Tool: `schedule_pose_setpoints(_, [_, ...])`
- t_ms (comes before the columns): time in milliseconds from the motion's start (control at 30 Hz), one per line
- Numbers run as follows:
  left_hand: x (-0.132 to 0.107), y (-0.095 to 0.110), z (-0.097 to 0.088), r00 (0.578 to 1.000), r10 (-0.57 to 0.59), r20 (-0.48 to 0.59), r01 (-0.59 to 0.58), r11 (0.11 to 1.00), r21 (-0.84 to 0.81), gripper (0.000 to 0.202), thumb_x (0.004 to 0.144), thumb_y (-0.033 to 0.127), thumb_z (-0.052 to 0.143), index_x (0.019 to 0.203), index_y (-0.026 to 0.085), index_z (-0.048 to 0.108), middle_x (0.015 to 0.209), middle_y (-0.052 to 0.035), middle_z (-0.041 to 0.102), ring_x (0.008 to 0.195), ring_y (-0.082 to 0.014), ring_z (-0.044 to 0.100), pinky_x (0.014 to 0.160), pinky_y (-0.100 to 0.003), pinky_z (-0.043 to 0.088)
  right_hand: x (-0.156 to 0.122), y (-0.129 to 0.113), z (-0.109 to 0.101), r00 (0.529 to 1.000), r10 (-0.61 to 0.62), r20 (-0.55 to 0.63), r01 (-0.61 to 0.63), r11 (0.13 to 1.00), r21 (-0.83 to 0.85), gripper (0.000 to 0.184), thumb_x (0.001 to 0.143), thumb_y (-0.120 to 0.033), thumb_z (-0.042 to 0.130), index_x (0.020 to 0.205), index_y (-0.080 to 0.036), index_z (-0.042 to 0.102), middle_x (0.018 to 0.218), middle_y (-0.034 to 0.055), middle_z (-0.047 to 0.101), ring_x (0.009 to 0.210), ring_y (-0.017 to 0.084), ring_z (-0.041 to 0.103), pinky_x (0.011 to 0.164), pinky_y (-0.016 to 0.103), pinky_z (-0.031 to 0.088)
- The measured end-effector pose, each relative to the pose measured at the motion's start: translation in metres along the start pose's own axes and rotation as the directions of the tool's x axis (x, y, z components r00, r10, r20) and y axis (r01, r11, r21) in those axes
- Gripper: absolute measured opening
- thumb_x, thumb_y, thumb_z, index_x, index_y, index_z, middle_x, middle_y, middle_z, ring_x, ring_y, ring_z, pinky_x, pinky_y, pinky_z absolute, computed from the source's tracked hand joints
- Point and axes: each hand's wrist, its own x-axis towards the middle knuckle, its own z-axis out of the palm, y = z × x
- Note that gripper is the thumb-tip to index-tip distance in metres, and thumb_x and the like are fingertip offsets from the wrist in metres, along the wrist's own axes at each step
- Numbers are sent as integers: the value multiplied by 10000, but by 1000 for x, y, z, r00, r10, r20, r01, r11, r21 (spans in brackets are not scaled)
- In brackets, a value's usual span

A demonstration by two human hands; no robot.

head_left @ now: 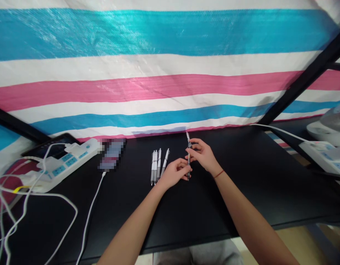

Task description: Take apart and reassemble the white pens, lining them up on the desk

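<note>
The left hand [174,173] and right hand [202,155] both grip a pen [189,159]; a leftward nudge could scatter the white pens [159,162] alongside.

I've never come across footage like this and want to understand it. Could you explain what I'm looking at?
Certainly. There's no machine: these are a person's bare hands, seen by a camera worn on the head, looking forward and down. The right hand holds the upper part of a pen, the left hand its lower part; fingers hide some of it. On the black table, four white-and-grey pens lie beside the left hand. Further left are a pixelated phone-like device with a white cable, and a power strip. Behind hangs a striped sheet.
</note>
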Motion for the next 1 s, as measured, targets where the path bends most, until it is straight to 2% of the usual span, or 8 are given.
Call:
schedule_pose_setpoints(400, [0, 0, 0, 1000, 12, 1, -12, 1000, 24, 369, 785, 449, 654, 966, 140, 567, 874, -63, 636, 705, -124, 636, 604, -254, 546, -1, -1, 2, 1000, -24, 2, 24, 1000, -16, 418, 723, -368, 715, 1063, -215, 525, 782, -15, 597, 695, 221, 712, 507, 271, 561])
schedule_pose_setpoints(1000, [-1, 1, 2, 1000, 11, 1, -11, 999, 38, 361, 781, 444, 658, 950, 138, 570, 861, -53, 636, 697, -127, 642, 606, -268, 551, -1, -1, 1, 999, -49, 15, 49, 998, -33, 387, 729, -340, 713, 1046, -206, 536, 758, -29, 588, 625, 195, 699, 507, 269, 552])
